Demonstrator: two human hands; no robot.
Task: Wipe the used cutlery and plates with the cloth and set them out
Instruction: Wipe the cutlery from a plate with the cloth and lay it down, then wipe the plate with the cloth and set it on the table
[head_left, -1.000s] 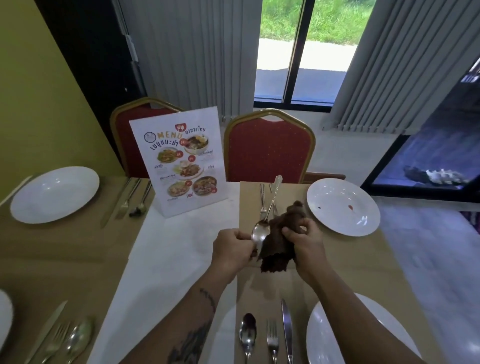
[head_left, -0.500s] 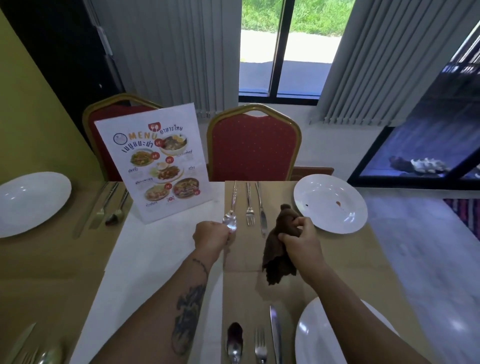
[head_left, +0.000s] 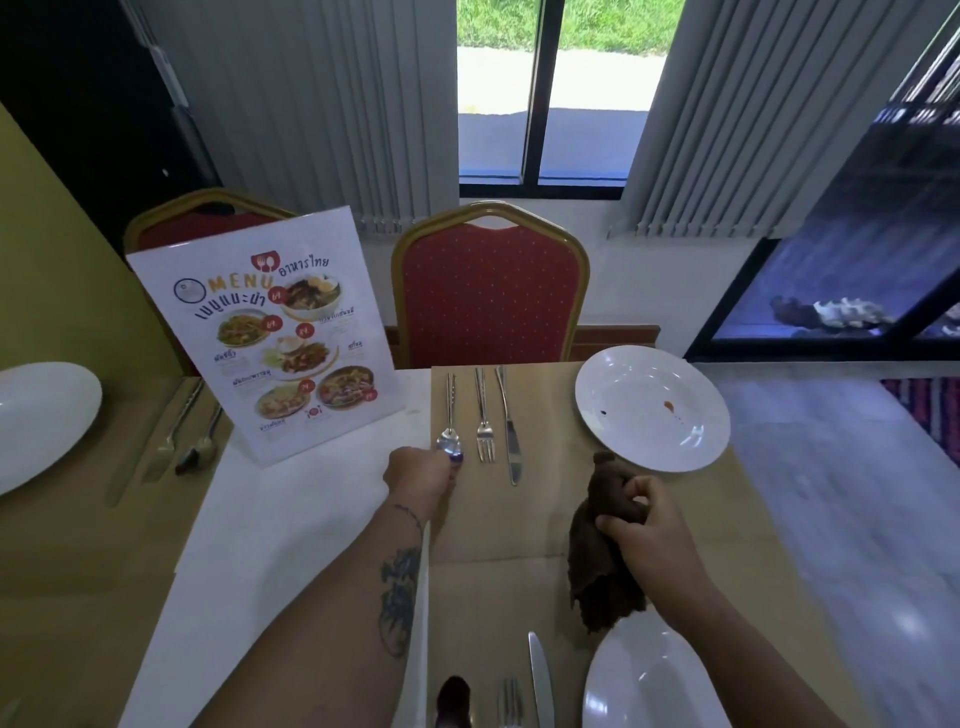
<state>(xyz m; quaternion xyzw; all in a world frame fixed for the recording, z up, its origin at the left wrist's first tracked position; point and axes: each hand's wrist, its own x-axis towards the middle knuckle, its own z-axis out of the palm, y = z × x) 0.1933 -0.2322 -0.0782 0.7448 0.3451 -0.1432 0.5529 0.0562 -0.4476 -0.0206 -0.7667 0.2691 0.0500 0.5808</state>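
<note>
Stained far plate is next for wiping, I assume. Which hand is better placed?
Right, probably. The right hand holds the cloth just beside the stained plate, while the left hand is further off, fingers on the spoon, with no cloth.

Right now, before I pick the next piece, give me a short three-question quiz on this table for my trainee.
1. True or false: the far plate is spotless.
2. Which hand grips the brown cloth? A) left B) right
3. Fill in: left of that plate lie, from left to right, spoon, ___, knife.
Key: 1 false, it bears small stains; 2 B, the right hand; 3 fork.
</note>
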